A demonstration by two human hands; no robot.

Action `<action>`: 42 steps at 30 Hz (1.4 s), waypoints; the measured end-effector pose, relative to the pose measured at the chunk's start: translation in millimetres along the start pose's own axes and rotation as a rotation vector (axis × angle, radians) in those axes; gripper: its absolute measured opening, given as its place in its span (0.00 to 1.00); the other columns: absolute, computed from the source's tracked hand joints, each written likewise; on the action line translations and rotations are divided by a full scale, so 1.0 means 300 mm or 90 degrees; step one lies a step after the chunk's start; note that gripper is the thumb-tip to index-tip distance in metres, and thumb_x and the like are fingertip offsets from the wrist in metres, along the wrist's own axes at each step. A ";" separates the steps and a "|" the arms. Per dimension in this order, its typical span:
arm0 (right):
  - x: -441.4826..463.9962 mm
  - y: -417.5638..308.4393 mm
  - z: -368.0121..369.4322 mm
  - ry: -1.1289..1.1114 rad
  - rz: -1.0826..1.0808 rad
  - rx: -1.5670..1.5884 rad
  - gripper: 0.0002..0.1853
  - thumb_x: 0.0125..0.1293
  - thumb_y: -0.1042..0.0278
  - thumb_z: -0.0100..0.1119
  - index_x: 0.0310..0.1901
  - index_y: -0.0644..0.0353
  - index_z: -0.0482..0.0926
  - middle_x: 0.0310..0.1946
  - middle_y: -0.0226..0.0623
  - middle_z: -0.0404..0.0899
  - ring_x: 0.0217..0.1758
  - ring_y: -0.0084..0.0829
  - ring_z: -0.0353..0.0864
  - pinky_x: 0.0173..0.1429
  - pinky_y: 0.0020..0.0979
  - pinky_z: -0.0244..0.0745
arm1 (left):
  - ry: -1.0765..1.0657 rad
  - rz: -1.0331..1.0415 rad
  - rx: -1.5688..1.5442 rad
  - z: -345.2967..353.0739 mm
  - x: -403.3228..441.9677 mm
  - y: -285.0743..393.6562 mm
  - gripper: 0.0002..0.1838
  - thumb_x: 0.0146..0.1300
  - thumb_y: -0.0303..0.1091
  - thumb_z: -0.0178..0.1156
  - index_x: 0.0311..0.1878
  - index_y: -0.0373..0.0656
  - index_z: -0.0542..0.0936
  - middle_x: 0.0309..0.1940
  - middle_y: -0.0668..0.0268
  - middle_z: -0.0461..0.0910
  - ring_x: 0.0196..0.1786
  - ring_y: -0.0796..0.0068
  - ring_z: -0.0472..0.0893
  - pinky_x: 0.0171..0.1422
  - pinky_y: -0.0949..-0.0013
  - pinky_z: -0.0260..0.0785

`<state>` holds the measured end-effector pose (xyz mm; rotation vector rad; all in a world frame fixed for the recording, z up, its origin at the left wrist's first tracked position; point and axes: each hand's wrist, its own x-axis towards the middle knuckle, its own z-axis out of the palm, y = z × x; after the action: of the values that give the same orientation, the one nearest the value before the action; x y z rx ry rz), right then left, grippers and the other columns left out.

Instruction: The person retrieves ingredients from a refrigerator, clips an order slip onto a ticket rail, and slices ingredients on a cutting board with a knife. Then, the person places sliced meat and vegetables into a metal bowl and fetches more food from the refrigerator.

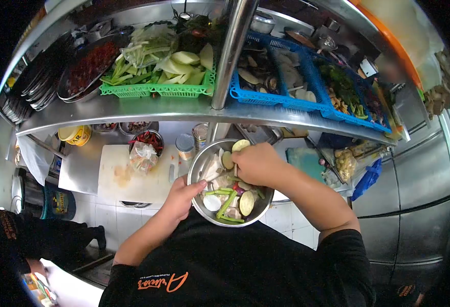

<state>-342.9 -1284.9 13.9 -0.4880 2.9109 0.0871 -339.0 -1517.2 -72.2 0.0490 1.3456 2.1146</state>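
Note:
My left hand (pixel 181 195) is closed on the left rim of a round metal bowl (pixel 198 207), its thumb over the edge. Inside the bowl are pale eggplant slices (pixel 246 203), cut green beans (pixel 228 205), a white round piece (pixel 212 203) and other pale chunks. My right hand (pixel 258 163) is over the bowl's far right side, fingers curled downward. Another eggplant slice (pixel 240 145) shows beside its knuckles at the far rim. What the right fingertips pinch is hidden.
A white cutting board (pixel 113 176) with a plastic bag (pixel 144 156) lies left of the bowl; cans (pixel 185 144) stand behind. The overhead shelf (pixel 184 108) holds a green basket (pixel 184 91) and blue baskets (pixel 281 100) of vegetables. Another person's dark clothing (pixel 56 238) shows at left.

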 end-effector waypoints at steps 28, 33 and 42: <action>-0.080 -0.030 -0.082 -0.051 -0.002 -0.041 0.13 0.57 0.63 0.53 0.37 0.57 0.83 0.28 0.44 0.85 0.32 0.47 0.85 0.42 0.48 0.77 | 0.031 -0.021 0.011 0.015 0.000 -0.016 0.24 0.61 0.31 0.61 0.60 0.35 0.70 0.46 0.58 0.80 0.47 0.66 0.81 0.54 0.61 0.75; -0.194 0.093 -0.244 0.079 0.009 0.448 0.08 0.55 0.69 0.57 0.34 0.63 0.79 0.31 0.45 0.84 0.28 0.37 0.82 0.32 0.35 0.75 | 0.022 -0.009 -0.065 -0.009 -0.008 -0.046 0.26 0.61 0.33 0.62 0.60 0.34 0.68 0.48 0.54 0.79 0.48 0.61 0.82 0.55 0.57 0.77; 0.029 0.392 -0.555 0.387 0.064 0.321 0.07 0.52 0.75 0.61 0.27 0.62 0.71 0.30 0.48 0.79 0.29 0.33 0.76 0.30 0.33 0.69 | 0.114 0.037 -0.119 0.024 -0.106 -0.028 0.28 0.59 0.33 0.64 0.59 0.28 0.70 0.47 0.53 0.81 0.48 0.64 0.82 0.55 0.61 0.75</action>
<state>-418.9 -1191.3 178.5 -0.3148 3.3366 -0.9093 -307.0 -1525.5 -66.5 -0.1842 1.2510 2.3307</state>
